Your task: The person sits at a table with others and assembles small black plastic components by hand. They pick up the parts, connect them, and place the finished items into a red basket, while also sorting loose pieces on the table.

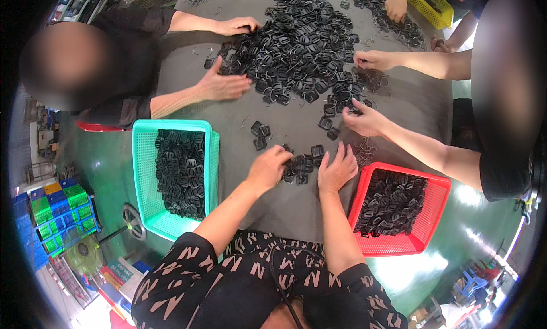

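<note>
On the grey table in front of me lies a small cluster of black plastic buckles, between my two hands. My left hand is at the cluster's left side, fingers curled and drawn together at its edge; what they pinch, if anything, is hidden. At the right side my right hand rests with its fingers stretched out and apart, holding nothing that I can see. A few more black buckles lie just beyond my left hand. Thin metal hooks are heaped beside my right fingertips.
A large heap of black buckles covers the far table. A turquoise basket to my left and a red basket to my right hold more buckles. Co-workers' hands reach in from both sides; a yellow basket stands far right.
</note>
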`<state>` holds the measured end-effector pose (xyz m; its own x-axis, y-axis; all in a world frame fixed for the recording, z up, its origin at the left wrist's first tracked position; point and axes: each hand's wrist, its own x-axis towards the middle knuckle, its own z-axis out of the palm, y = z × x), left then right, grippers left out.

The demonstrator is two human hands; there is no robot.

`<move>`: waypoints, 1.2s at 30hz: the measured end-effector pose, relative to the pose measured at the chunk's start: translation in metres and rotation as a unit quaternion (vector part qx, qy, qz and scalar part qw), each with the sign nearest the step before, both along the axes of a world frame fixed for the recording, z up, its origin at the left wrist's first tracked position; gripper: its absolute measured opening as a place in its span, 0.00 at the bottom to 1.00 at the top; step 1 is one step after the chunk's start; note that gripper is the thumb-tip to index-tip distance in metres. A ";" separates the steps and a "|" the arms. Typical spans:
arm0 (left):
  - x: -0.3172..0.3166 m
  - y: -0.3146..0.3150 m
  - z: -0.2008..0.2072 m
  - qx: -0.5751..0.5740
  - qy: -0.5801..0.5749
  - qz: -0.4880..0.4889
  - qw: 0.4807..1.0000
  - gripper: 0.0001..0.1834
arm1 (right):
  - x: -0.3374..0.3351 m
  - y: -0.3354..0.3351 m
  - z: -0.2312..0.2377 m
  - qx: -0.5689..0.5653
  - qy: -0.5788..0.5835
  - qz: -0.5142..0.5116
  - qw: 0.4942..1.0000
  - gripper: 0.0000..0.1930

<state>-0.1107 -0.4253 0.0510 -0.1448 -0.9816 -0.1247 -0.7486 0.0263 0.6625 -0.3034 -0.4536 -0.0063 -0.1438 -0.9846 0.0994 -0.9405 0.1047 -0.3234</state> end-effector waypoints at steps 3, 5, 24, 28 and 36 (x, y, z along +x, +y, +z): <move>0.028 -0.012 0.007 -0.075 0.058 0.110 0.989 0.11 | 0.005 -0.017 0.000 0.016 0.009 -0.007 1.000 0.25; 0.044 -0.027 0.011 -0.055 0.048 0.221 0.973 0.09 | 0.011 -0.037 0.009 0.079 -0.010 -0.016 0.997 0.24; 0.064 -0.025 -0.032 0.042 0.034 0.300 0.952 0.12 | 0.007 -0.076 -0.014 0.063 -0.284 0.001 0.957 0.17; 0.049 -0.026 -0.036 0.005 -0.041 0.245 0.969 0.13 | 0.026 -0.076 -0.004 0.071 -0.137 -0.018 0.988 0.22; 0.087 -0.040 -0.047 0.089 0.325 0.305 0.891 0.11 | 0.007 -0.083 -0.004 0.165 -0.222 0.036 0.960 0.13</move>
<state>-0.0233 -0.4649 0.0042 0.3097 -0.8753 -0.3714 -0.0439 -0.4033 0.9140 -0.2961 -0.5369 -0.0108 -0.0309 -0.9611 -0.2746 -0.7260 0.2104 -0.6547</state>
